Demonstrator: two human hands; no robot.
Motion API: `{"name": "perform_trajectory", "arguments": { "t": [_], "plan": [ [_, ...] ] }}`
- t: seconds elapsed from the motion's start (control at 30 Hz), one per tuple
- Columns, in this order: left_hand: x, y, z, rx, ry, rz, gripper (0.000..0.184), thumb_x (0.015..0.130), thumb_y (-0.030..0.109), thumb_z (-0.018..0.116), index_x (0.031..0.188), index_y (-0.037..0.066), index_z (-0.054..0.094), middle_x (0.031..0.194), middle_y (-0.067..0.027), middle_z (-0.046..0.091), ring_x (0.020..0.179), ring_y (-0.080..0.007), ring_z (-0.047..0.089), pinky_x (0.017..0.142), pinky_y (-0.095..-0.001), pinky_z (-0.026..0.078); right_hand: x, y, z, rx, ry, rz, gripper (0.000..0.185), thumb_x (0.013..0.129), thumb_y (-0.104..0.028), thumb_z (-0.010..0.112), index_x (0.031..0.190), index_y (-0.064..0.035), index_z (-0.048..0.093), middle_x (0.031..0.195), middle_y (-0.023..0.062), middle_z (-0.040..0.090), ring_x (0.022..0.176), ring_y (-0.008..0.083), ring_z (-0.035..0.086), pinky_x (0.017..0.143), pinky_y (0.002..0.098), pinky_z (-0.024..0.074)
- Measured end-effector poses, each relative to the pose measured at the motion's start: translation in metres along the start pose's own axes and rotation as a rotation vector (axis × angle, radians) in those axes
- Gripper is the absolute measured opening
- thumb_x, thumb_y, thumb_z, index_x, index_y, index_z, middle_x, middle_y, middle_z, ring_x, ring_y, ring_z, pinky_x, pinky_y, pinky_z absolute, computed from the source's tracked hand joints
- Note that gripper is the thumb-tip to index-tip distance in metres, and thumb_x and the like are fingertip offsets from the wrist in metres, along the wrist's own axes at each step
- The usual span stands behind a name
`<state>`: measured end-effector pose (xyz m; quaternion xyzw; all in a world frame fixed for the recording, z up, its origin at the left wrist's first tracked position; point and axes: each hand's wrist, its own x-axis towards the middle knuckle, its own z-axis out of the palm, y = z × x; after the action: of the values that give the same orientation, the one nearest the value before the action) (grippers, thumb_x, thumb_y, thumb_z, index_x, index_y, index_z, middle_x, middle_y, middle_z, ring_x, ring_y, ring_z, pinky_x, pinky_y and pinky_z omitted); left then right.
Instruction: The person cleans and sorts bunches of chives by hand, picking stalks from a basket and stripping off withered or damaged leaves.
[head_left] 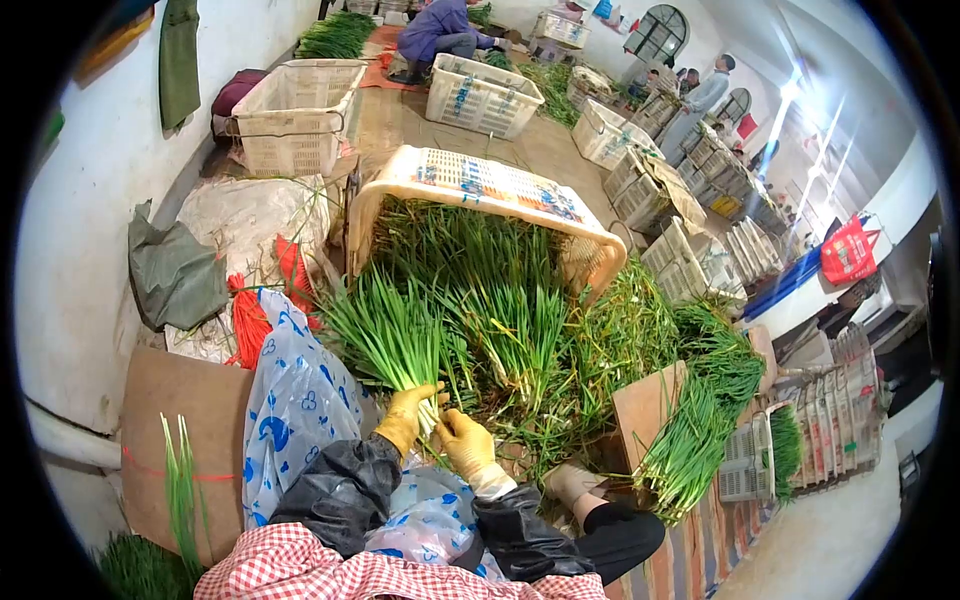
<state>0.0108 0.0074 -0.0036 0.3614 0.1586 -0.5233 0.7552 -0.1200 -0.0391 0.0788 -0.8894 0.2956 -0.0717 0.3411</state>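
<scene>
My left hand (404, 416), in a yellow glove, is closed around a bunch of green chives (390, 335). Their leaves fan up and away from me, and the pale stem ends show below the fist. Close beside those ends is my right hand (468, 446), also gloved, its fingers drawn together; whatever they pinch is too small to make out. Just beyond, more loose chives (520, 325) lie in a heap that spills from a tipped white plastic crate (480, 172).
Trimmed leaf litter (625, 345) covers the floor to the right. Chives (705, 420) lie on a board (648, 405) there. At left are a brown board (185, 450) with a few stalks and red ties (248, 325). Crates (300, 115) and a crouching person (440, 35) are farther back.
</scene>
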Motion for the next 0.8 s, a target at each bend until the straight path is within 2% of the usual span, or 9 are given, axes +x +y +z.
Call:
{"name": "perform_trajectory", "arguments": {
  "t": [0.1,0.17,0.23,0.33,0.47,0.53,0.6,0.7,0.8],
  "plan": [
    [0.003,0.005,-0.002,-0.003,-0.223,-0.057,0.033,0.087,0.021,0.058,0.111,0.0,0.057,0.102,-0.0108,0.064,0.083,-0.0241,0.063,0.065,-0.0363,0.054,0.006,0.006,-0.004,0.002,0.013,0.097,0.024,0.083,-0.028,0.062,0.093,-0.0063,0.061,0.077,0.0124,0.064,0.07,0.0271,0.062,0.065,0.0351,0.0479],
    [-0.002,0.004,-0.005,-0.052,-0.351,-0.035,0.035,0.09,0.024,0.051,0.114,0.0,0.057,0.105,-0.0101,0.064,0.09,-0.0234,0.062,0.073,-0.0347,0.054,0.014,0.023,-0.001,0.436,-0.052,0.166,0.024,0.084,-0.027,0.063,0.087,-0.0038,0.061,0.069,0.0024,0.059,0.063,0.0104,0.053,0.058,0.0289,0.0455],
    [-0.01,0.018,0.003,-0.035,-0.392,-0.047,0.036,0.089,0.026,0.049,0.115,0.001,0.058,0.101,-0.0092,0.065,0.084,-0.022,0.063,0.073,-0.0328,0.053,0.011,0.004,-0.023,0.899,-0.197,0.278,0.014,0.084,-0.021,0.063,0.087,-0.0073,0.059,0.067,-0.0011,0.055,0.057,0.0086,0.049,0.052,0.0228,0.0416],
    [-0.055,0.033,0.023,-0.146,-0.466,-0.083,0.036,0.089,0.025,0.048,0.114,0.001,0.059,0.095,-0.0086,0.066,0.077,-0.0198,0.063,0.073,-0.0321,0.053,0.0,-0.016,-0.04,1.102,-0.208,0.263,0.012,0.084,-0.02,0.058,0.084,-0.0082,0.057,0.074,-0.0003,0.056,0.059,0.0081,0.049,0.05,0.0225,0.039],
    [-0.026,0.035,0.011,-0.045,-0.318,0.088,0.035,0.087,0.02,0.054,0.112,-0.005,0.057,0.105,-0.0106,0.064,0.085,-0.0176,0.063,0.076,-0.033,0.055,-0.009,0.048,-0.068,0.696,0.022,0.367,0.015,0.086,-0.022,0.056,0.079,-0.008,0.057,0.062,-0.0037,0.048,0.049,0.005,0.037,0.042,0.0205,0.0285],
    [-0.027,0.037,0.011,0.028,-0.32,0.073,0.035,0.089,0.024,0.055,0.111,-0.004,0.057,0.105,-0.0111,0.064,0.085,-0.0178,0.063,0.073,-0.0327,0.056,-0.01,0.162,-0.06,-0.002,0.099,0.433,0.043,0.085,-0.044,0.05,0.083,-0.0036,0.063,0.078,0.0145,0.065,0.068,0.0283,0.062,0.062,0.0387,0.0459],
    [-0.025,0.031,0.014,0.073,-0.293,0.063,0.035,0.09,0.026,0.055,0.11,-0.003,0.058,0.103,-0.0107,0.065,0.083,-0.0178,0.064,0.071,-0.0325,0.056,-0.016,0.126,-0.085,-0.545,-0.104,0.611,0.052,0.087,-0.051,0.042,0.087,-0.0044,0.065,0.087,0.0207,0.064,0.081,0.0386,0.061,0.07,0.0439,0.0454],
    [-0.025,0.024,0.013,0.2,-0.286,0.04,0.034,0.088,0.032,0.06,0.105,0.003,0.059,0.095,-0.0087,0.066,0.076,-0.0175,0.065,0.061,-0.0317,0.056,-0.011,0.063,-0.078,-0.216,0.101,0.245,0.049,0.088,-0.049,0.045,0.1,-0.0049,0.064,0.094,0.02,0.064,0.087,0.0386,0.06,0.076,0.0421,0.0462],
    [-0.029,0.014,0.019,0.234,-0.242,0.045,0.037,0.086,0.037,0.062,0.103,0.005,0.06,0.092,-0.0078,0.066,0.074,-0.017,0.064,0.06,-0.031,0.055,0.001,-0.004,-0.049,-0.075,0.165,0.044,0.04,0.089,-0.045,0.05,0.096,-0.0074,0.06,0.088,0.0165,0.064,0.08,0.035,0.061,0.071,0.0412,0.0472]
  ]
}}
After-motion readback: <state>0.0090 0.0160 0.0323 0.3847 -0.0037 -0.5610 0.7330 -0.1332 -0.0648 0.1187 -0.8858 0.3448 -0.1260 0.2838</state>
